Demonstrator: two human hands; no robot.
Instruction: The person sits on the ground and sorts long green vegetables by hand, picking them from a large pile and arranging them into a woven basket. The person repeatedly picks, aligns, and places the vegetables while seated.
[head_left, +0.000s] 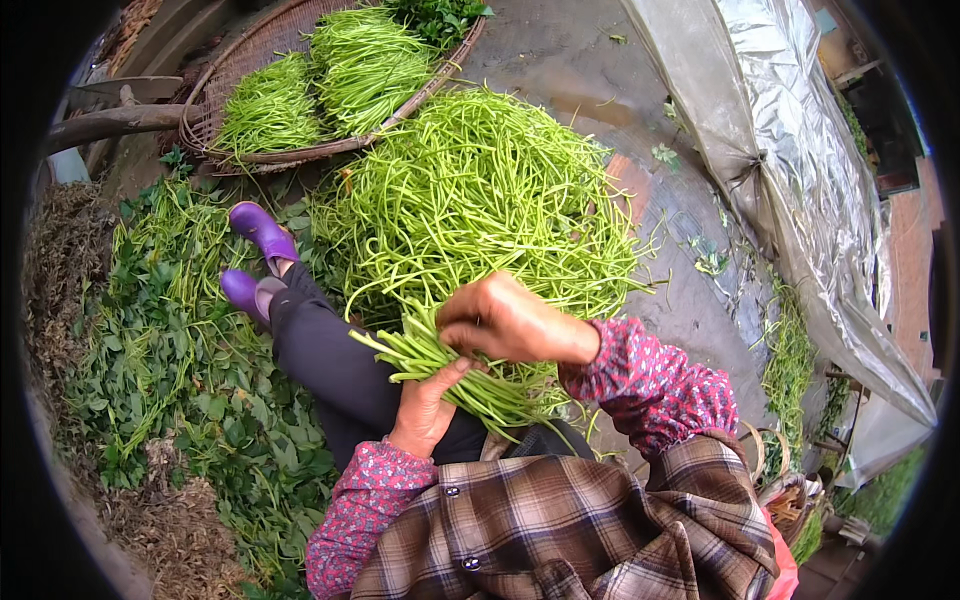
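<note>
A bundle of green leaf stalks (491, 394), apparently stripped sweet potato stems, lies across my lap. My left hand (426, 409) grips it from below, the thumb pressed over the stalks. Over the bundle's upper side hangs my right hand (510, 319), its fingers curled and slightly blurred. Whether that hand pinches a stalk is hidden. Just beyond my hands rises a large loose pile of the same stalks (487, 195). Sorted stalks (375, 71) lie in aligned bunches in a round woven bamboo tray (292, 156) at the upper left, with dark green leaves behind them.
Leafy vines (202, 375) cover the ground at the left, beside dry brown plant litter (180, 525). My purple shoes (262, 229) rest near the tray. Plastic sheeting (787, 150) hangs along the right, and a wooden pole (120, 124) juts in at the upper left.
</note>
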